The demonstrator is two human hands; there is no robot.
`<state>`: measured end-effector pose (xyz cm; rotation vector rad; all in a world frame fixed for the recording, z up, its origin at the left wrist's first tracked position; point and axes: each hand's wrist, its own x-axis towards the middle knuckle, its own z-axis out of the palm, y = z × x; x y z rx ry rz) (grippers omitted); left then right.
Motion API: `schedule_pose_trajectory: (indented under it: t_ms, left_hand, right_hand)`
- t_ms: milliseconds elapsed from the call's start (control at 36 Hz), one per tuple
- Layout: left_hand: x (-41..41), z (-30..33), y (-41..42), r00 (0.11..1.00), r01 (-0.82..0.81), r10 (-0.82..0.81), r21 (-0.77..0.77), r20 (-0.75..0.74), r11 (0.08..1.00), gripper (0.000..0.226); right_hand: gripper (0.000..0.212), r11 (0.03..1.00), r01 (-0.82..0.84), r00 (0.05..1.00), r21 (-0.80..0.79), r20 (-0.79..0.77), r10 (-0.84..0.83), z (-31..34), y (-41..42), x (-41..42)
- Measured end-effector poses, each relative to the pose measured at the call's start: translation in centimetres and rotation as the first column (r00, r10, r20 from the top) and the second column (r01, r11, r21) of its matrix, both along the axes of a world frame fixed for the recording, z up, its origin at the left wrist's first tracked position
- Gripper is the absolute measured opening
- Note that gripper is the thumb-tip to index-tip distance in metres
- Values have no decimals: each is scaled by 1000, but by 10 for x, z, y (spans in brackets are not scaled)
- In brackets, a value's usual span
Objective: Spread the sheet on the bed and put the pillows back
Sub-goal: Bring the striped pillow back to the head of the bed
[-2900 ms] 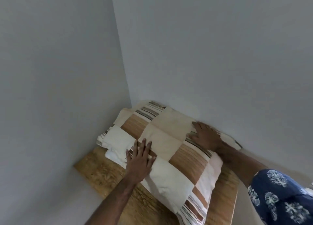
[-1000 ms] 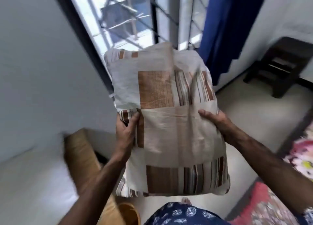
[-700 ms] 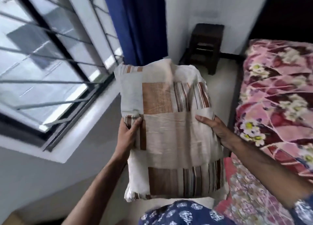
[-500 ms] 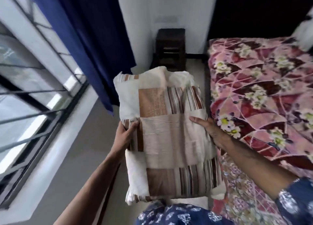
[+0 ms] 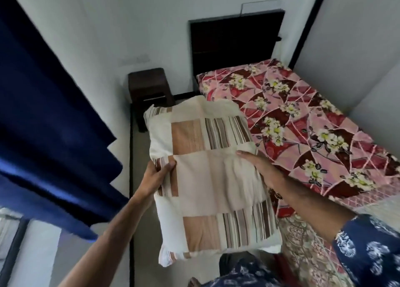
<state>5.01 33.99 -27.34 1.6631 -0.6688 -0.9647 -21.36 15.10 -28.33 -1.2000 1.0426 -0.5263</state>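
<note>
I hold a cream and brown patchwork pillow (image 5: pixel 207 174) in the air in front of me, beside the bed's left side. My left hand (image 5: pixel 158 174) grips its left edge with the thumb on top. My right hand (image 5: pixel 259 167) grips its right edge, fingers tucked under. The bed (image 5: pixel 303 124) lies to the right, covered by a pink and maroon flowered sheet spread flat. No pillow lies on the visible part of the bed.
A dark headboard (image 5: pixel 233 46) stands at the far end against the white wall. A small dark side table (image 5: pixel 149 92) sits left of the bed. A blue curtain (image 5: pixel 47 124) hangs on the left. A narrow strip of floor runs between curtain and bed.
I lifted the pillow off the wooden surface in the corner and turned right, past the window and curtain. The bed has come into full view ahead; both hands keep their hold.
</note>
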Motion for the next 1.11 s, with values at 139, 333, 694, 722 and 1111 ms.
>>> schedule_pose_trajectory:
  t_ms: [139,333,694,722,1111]
  left_hand:
    - [42,-14,-64,998,68,-69,49,8,996,33]
    - [86,-28,-181,989,141,-143,51,32,989,42]
    - [173,-16,-425,963,192,-207,105,169,976,58]
    - [181,-17,-441,963,199,-215,111,163,974,60]
    - [292,-29,-693,913,383,-380,8,145,924,45]
  right_hand:
    - [34,996,91,995,24,41,-92,-8,-46,19]
    - [29,974,215,969,75,106,-223,-27,-138,51]
    - [36,955,265,945,130,159,-284,-15,-330,112]
    - [36,950,282,942,131,152,-300,-16,-344,118]
    - [34,850,495,859,181,45,-510,-45,-545,232]
